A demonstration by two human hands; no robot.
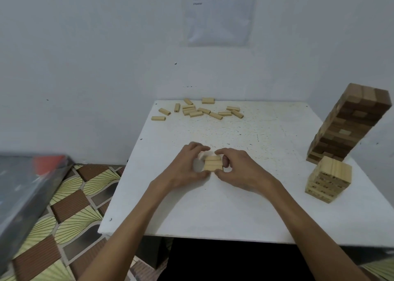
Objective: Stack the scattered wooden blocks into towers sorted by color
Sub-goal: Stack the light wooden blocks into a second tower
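My left hand (187,163) and right hand (238,167) grip a small stack of pale blocks (213,163) on the white table (234,206).

Table (234,208): white top, speckled w/ small dark marks; back edge against wall.
Wall (85,56): plain white, a few dark specks.
Sheet (218,20): paper in clear sleeve, on wall above table; text too blurred to read.
Floor (70,212): patterned covering, brown ribbed + pale yellow fan shapes, left of table.
Grey object (23,187): far left, shiny, blurred; red patch at far end; can't tell what it is.
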